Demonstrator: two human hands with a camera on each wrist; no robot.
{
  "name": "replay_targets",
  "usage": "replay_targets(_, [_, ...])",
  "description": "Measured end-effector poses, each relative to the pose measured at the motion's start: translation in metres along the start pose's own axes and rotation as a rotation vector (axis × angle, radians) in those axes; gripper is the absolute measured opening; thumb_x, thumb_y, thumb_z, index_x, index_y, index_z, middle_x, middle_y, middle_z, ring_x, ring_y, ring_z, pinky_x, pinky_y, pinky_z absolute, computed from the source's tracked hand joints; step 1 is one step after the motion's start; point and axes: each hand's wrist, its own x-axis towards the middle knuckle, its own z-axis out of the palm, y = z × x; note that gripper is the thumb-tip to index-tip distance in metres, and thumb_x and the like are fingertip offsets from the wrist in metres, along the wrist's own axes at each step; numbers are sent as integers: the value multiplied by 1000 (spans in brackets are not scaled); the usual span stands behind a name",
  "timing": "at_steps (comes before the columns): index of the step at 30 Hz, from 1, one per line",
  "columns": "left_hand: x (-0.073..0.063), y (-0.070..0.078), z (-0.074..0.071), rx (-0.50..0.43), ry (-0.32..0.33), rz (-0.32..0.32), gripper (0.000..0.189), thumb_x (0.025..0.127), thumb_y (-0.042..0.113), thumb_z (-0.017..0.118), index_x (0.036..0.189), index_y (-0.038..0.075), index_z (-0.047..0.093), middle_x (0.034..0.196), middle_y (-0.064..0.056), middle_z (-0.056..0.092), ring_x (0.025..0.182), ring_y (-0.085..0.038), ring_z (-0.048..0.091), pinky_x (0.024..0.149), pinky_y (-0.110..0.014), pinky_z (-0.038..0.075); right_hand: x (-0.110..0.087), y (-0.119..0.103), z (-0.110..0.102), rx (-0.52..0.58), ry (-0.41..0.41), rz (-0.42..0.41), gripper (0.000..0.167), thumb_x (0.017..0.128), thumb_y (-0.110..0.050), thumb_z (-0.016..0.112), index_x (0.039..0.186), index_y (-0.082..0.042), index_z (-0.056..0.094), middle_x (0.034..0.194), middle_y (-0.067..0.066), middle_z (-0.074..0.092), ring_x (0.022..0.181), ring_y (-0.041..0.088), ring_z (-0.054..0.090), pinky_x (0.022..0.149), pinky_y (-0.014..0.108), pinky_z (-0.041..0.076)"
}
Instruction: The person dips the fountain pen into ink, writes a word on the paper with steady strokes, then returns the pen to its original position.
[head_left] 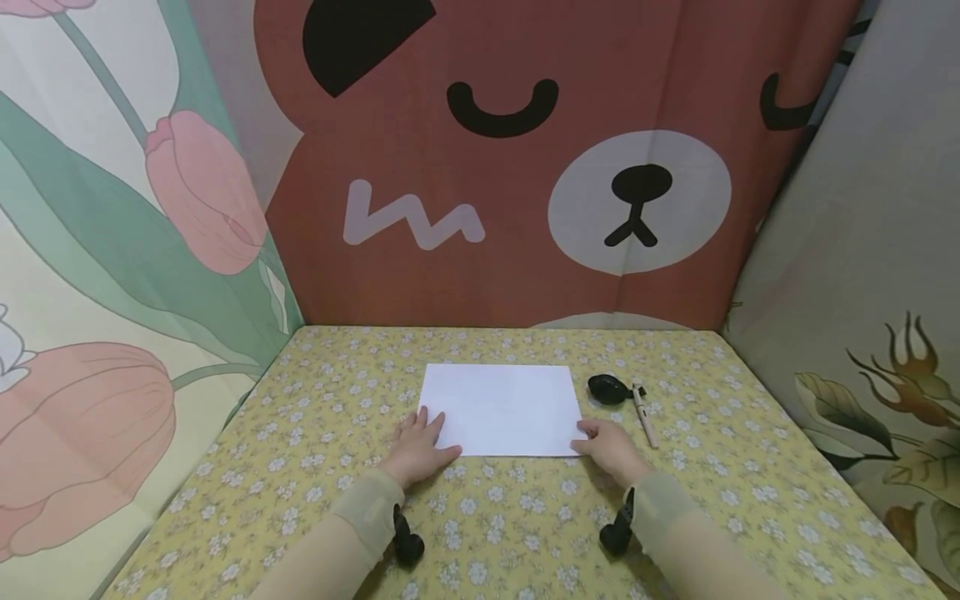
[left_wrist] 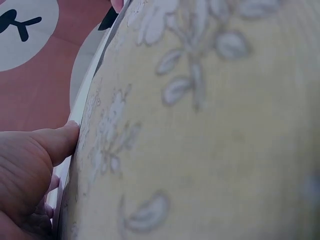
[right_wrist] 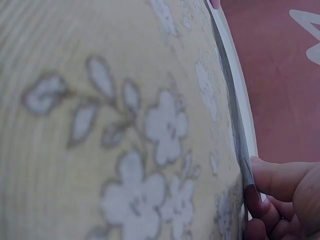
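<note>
A blank white sheet of paper [head_left: 502, 408] lies on the flowered yellow cloth, its long side toward me. My left hand [head_left: 422, 447] rests at the near left corner with fingers spread along the left edge. Its thumb [left_wrist: 65, 139] touches the paper's near edge in the left wrist view. At the near right corner my right hand [head_left: 613, 447] pinches the sheet. In the right wrist view its thumb [right_wrist: 280, 176] is on top and a fingertip [right_wrist: 255, 200] shows at the underside of the edge.
Right of the paper lie a black bulb-shaped thing [head_left: 609, 389] and a slim beige pen-like stick [head_left: 645, 417] with a dark tip. The cloth-covered table [head_left: 495, 521] meets a bear-print curtain [head_left: 510, 283] at the back, with printed curtains on both sides.
</note>
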Motion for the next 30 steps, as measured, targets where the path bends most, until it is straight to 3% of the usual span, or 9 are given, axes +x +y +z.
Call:
replay_targets(21, [-1,9,2,-4,-18,40,67,96,44,54,150,10,35,158,-21,13,145,-40,4,115,-58,1,-10,8,-13,-15,4,-17,48,92,-12,64,134,7,51,139,27,47,128,45,42,102,54,40])
replay_targets(30, [-1,8,3,13,-16,92,64,98,40,54,150,8,35,158,-18,17,146,-37,7,115,-59,5,-13,8,-12,-67,16,3,48,92,-17,66,134,4,53,138,23,49,126,43,44,101,54,41])
